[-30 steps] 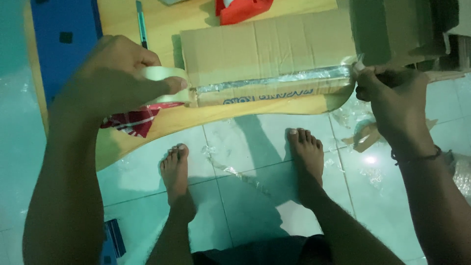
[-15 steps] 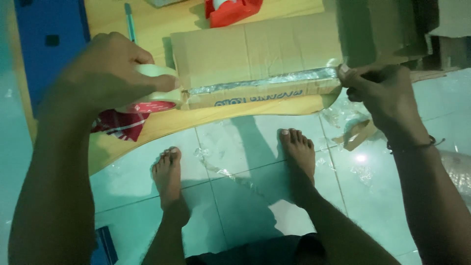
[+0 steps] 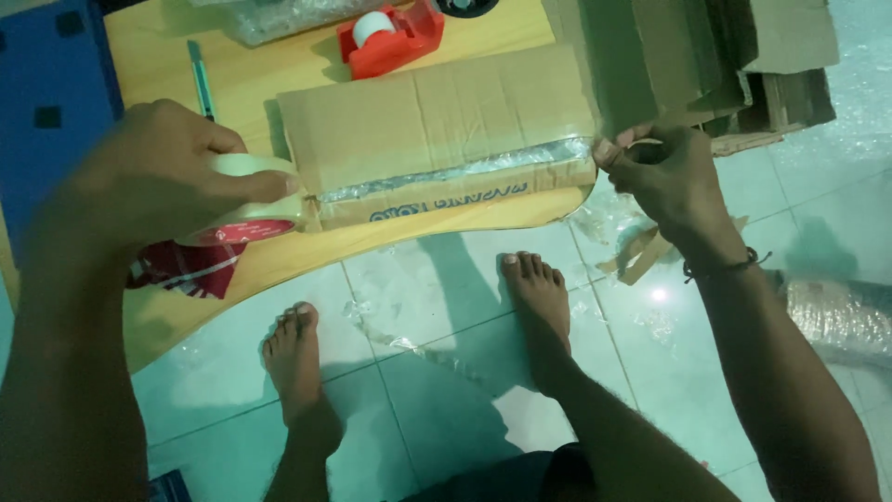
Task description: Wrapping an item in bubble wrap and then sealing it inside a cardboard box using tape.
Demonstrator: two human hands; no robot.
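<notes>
A flat cardboard package (image 3: 437, 125) lies on a low wooden table (image 3: 279, 56). A strip of clear tape (image 3: 455, 172) runs along its near edge. My left hand (image 3: 153, 177) grips a roll of clear tape (image 3: 246, 200) at the package's left end. My right hand (image 3: 664, 172) pinches the tape's free end at the package's right corner. Both of my bare feet rest on the tiled floor below the table.
A red tape dispenser (image 3: 390, 37) stands behind the package, and a green-handled cutter (image 3: 198, 79) lies to the left. Folded cardboard (image 3: 734, 56) is stacked at the right. Bubble wrap (image 3: 836, 316) and tape scraps (image 3: 641, 256) lie on the floor. A blue board (image 3: 51, 112) borders the table's left.
Both hands have kept their grips on the roll and tape end. The view has shifted down a little, showing the red dispenser more fully.
</notes>
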